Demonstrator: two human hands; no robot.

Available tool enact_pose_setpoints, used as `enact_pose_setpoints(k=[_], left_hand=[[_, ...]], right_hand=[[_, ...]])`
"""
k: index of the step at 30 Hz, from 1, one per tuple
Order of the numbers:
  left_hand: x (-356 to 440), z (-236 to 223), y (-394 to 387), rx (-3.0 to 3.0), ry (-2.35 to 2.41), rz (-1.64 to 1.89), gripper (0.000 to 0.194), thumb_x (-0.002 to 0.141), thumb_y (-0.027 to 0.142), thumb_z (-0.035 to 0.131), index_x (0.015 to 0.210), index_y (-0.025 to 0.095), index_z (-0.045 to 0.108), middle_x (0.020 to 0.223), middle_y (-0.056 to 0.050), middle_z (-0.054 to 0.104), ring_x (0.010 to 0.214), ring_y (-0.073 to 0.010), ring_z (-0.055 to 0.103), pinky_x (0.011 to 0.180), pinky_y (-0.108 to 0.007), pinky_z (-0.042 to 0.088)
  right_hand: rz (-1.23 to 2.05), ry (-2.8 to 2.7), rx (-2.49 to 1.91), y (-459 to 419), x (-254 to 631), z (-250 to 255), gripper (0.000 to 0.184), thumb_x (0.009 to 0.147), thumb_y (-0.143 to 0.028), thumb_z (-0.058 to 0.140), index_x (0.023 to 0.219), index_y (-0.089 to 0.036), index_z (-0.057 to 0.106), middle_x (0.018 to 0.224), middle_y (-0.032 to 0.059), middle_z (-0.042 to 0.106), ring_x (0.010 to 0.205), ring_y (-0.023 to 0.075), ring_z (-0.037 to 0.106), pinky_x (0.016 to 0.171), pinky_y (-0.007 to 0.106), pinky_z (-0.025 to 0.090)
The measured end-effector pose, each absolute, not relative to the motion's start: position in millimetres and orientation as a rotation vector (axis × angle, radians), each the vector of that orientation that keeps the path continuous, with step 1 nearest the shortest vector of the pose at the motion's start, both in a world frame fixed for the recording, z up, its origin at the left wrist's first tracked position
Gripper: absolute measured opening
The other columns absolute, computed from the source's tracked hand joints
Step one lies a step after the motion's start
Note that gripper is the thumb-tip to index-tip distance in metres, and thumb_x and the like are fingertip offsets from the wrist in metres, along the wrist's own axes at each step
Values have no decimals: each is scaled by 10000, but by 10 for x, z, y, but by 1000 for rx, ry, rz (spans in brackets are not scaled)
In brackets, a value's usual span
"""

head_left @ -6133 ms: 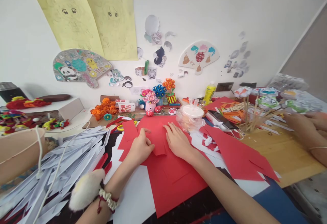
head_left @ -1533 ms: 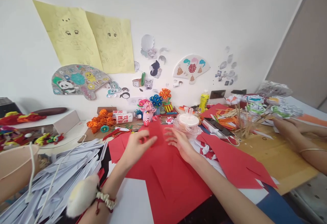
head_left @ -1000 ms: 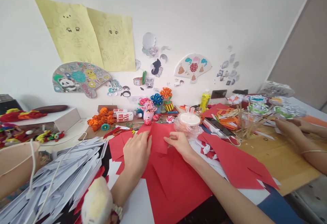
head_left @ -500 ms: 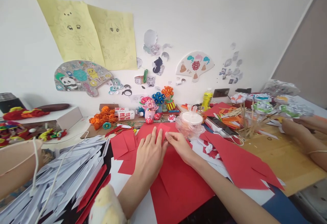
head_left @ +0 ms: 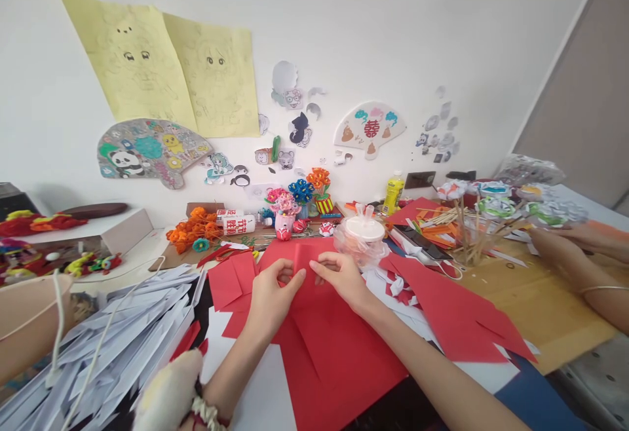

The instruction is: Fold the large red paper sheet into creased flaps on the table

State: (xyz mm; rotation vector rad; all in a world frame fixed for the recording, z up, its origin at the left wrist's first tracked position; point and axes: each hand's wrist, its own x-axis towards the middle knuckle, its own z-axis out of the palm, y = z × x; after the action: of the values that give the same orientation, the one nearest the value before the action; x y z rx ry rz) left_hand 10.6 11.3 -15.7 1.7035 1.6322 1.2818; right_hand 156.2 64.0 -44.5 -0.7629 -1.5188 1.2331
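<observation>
While both hands hold red paper, a white fan reads "囍".

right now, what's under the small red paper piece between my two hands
Below the small red paper piece, held by the left hand and right hand, large flat red paper sheets show. The spot directly underneath is covered, so contact cannot be told.

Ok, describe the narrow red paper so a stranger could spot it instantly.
Below the white wall, find the large red sheet. Over it, the left hand and right hand nearly meet, with the narrow red paper between their fingertips. Unlike the red pieces around it, this one is held.
</observation>
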Motion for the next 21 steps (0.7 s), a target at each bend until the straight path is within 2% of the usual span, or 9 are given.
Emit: enact_pose_setpoints(k=[8, 21], left_hand=[[70, -218, 162, 1458, 1410, 1328, 327, 683, 468, 616, 739, 147, 647, 722, -62, 682, 696, -200, 627, 598, -261, 460], [84, -187, 130, 1349, 1335, 1345, 331, 652, 475, 644, 725, 152, 631, 734, -61, 689, 694, -195, 631, 605, -269, 475]], right_hand=[[1247, -1577, -725, 602, 1571, -405, 283, 732, -452, 622, 623, -191, 605, 527, -7, 579, 507, 148, 556, 536, 272, 432], [1280, -1578, -630, 583, 1573, -401, 239, 731, -396, 630, 619, -194, 572, 555, -13, 565, 537, 142, 546, 546, 266, 437]])
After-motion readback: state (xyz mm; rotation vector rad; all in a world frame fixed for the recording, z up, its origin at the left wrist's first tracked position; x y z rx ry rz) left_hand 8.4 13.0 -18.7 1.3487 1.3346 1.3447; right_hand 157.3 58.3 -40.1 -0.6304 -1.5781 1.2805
